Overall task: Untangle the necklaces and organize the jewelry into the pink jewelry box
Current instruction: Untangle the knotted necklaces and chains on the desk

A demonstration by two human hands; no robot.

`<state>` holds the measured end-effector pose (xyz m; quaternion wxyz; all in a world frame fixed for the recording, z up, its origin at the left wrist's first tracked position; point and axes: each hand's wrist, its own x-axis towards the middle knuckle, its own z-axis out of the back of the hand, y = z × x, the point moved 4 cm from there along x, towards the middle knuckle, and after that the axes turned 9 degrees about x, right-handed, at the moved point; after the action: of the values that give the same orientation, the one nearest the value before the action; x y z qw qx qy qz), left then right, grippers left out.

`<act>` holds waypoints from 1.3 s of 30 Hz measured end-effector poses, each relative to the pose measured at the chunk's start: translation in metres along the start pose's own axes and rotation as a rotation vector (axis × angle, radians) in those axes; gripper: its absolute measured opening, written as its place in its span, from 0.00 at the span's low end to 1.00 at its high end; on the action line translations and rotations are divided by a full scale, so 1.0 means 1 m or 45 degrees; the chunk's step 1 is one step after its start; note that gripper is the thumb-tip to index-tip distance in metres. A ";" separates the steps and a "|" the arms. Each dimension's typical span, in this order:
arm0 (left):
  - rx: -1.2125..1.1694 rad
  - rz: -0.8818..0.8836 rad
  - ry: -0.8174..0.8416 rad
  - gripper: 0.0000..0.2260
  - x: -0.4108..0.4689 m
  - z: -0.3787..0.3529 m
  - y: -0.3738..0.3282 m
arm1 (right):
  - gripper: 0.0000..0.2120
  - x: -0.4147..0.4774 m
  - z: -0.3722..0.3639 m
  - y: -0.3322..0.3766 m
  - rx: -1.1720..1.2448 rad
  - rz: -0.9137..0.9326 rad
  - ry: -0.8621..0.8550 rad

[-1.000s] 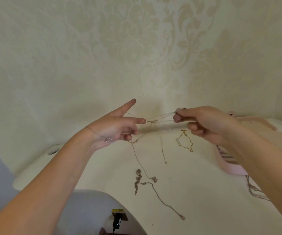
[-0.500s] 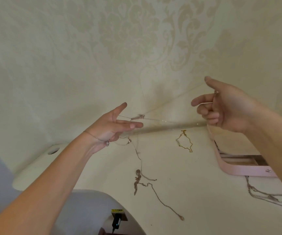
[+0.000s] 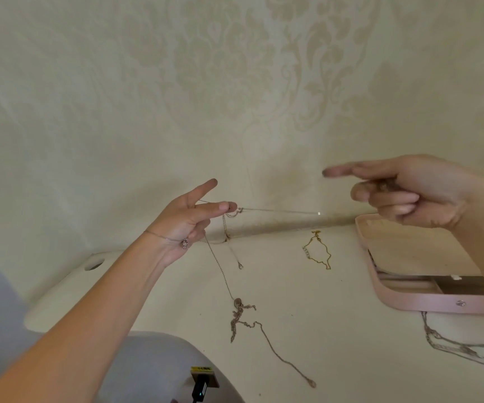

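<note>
1. nearest the camera, a small black device with a yellow label (image 3: 203, 382) sits at the bottom edge, beside a grey surface.
2. on the white table (image 3: 337, 330), a tangled silver chain (image 3: 242, 318) lies in a clump, one strand trailing toward the near edge and ending in a small clasp.
3. at the right edge, another silver chain (image 3: 450, 344) lies in loose loops just in front of the pink jewelry box (image 3: 427, 301).
4. the box stands open; its compartments show behind the front wall, and the lid leans back toward the wall.
5. the left hand (image 3: 188, 225), wearing a thin bracelet with a small charm, is raised above the table. its thumb and a finger pinch a thin necklace (image 3: 226, 228); the index finger points up and away.
6. from that pinch, strands of the necklace hang to the table, one reaching the tangled clump, and one fine strand runs level to the right, ending in mid-air.
7. the right hand (image 3: 415, 193) is raised over the box, blurred, index finger stretched left and the other fingers curled; whether it grips anything cannot be told.
8. farther back, a gold chain (image 3: 318, 253) lies alone on the table between the hands.
9. behind all, patterned cream wallpaper (image 3: 235, 82).
</note>
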<state>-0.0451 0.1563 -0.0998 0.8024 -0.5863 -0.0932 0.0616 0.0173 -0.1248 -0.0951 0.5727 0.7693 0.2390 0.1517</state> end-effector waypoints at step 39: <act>0.337 -0.136 0.269 0.34 -0.026 -0.049 -0.015 | 0.07 0.015 -0.063 -0.038 -0.568 0.502 -0.096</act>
<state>-0.0598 0.1002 -0.1017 0.8801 -0.4728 -0.0306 -0.0313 -0.0093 -0.0564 -0.1134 0.6957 0.6611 0.0242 0.2799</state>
